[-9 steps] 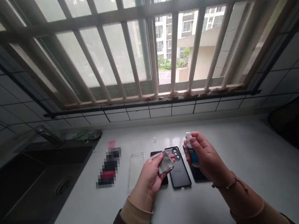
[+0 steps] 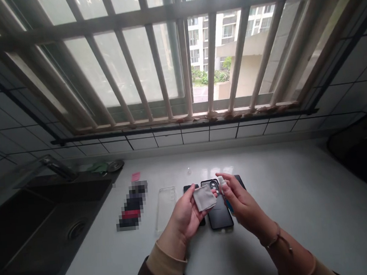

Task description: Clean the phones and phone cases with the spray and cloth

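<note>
My left hand (image 2: 186, 215) grasping grey cloth (image 2: 205, 197), palm up, fingers curled around its edge. My right hand (image 2: 245, 207) pinching small spray bottle (image 2: 225, 192) between thumb and fingers, bottle tilted, long axis running far to near, white top up and far, beside cloth. Black-cased phone (image 2: 219, 212) flat on white counter (image 2: 289, 196) directly beneath hands, long axis near-far, camera end far. Clear case (image 2: 165, 210) lying left of it.

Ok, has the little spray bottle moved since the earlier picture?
Yes, the spray bottle has moved left, toward the cloth. It was off the right edge of the black phone case; now it's above that case.
</note>
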### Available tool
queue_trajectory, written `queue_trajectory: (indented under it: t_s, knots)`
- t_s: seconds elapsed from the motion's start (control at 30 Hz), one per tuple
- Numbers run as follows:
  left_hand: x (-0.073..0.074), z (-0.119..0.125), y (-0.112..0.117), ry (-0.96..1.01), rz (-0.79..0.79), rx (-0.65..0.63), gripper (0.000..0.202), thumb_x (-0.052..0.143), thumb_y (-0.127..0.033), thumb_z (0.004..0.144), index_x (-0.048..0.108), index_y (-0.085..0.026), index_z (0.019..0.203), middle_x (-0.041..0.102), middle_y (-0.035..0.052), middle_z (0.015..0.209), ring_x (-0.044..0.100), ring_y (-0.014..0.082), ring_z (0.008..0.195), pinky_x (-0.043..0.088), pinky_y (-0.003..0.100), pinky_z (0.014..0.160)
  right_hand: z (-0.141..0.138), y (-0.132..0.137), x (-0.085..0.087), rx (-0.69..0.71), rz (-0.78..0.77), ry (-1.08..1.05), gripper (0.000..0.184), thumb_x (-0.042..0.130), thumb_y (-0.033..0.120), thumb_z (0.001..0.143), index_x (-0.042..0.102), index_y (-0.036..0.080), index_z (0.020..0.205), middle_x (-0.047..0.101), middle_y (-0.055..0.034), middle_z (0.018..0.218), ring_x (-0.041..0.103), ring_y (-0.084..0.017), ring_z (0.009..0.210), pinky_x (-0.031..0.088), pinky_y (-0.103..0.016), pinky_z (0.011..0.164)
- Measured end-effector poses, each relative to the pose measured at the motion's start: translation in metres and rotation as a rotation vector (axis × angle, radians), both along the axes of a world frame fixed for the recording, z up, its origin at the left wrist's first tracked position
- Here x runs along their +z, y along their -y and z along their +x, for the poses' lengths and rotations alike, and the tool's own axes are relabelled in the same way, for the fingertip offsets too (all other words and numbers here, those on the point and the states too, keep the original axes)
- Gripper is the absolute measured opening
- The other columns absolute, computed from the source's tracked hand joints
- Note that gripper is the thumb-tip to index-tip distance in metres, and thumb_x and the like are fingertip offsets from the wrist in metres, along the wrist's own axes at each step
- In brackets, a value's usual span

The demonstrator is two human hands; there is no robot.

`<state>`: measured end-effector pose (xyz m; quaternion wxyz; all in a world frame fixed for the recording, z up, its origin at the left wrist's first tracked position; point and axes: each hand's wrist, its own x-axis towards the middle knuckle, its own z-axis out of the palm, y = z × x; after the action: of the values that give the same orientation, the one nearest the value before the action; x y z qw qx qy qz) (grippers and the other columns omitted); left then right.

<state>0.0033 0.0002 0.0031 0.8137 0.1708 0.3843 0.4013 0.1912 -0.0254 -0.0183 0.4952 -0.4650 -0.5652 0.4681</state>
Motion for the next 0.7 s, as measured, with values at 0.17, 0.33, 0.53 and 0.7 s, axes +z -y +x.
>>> queue_trajectory:
  t_s: [0.17,0.33,0.53,0.7]
  knots:
    - [-0.005,0.002,0.0,-0.039,0.075,0.041,0.041,0.059,-0.033,0.106,0.066,-0.005,0.135,0.076,0.0243,0.128,0.079,0.0299,0.109,0.064,0.031,0.079,-0.004,0.003,0.002,0.008,-0.224,-0.321,0.061,0.062,0.065,0.1,0.047,0.033,0.149,0.059,0.001,0.099,0.063,-0.013,0.066,0.055,-0.025,0.052]
    - [-0.005,0.003,-0.001,-0.008,0.063,0.076,0.038,0.057,-0.031,0.107,0.067,-0.006,0.135,0.078,0.023,0.124,0.079,0.0293,0.107,0.064,0.034,0.083,-0.001,0.007,0.007,0.067,-0.201,-0.08,0.058,0.06,0.061,0.102,0.049,0.034,0.153,0.068,-0.0022,0.106,0.055,-0.008,0.046,0.054,-0.027,0.044]
    - [-0.005,0.004,-0.001,0.034,-0.023,0.14,0.034,0.057,-0.036,0.108,0.069,-0.011,0.127,0.081,0.015,0.113,0.079,0.022,0.092,0.062,0.029,0.074,0.001,0.006,0.001,0.073,0.255,0.345,0.049,0.058,0.031,0.105,0.055,0.031,0.154,0.067,-0.009,0.146,0.067,-0.029,0.13,0.052,-0.048,0.117]
    - [-0.008,0.005,-0.002,0.071,-0.011,0.142,0.03,0.055,-0.034,0.109,0.071,-0.011,0.118,0.081,0.0136,0.107,0.079,0.0212,0.088,0.06,0.029,0.073,-0.003,0.004,-0.01,0.098,0.373,0.451,0.055,0.055,0.021,0.104,0.05,0.029,0.158,0.067,-0.0112,0.147,0.067,-0.027,0.133,0.056,-0.041,0.113]
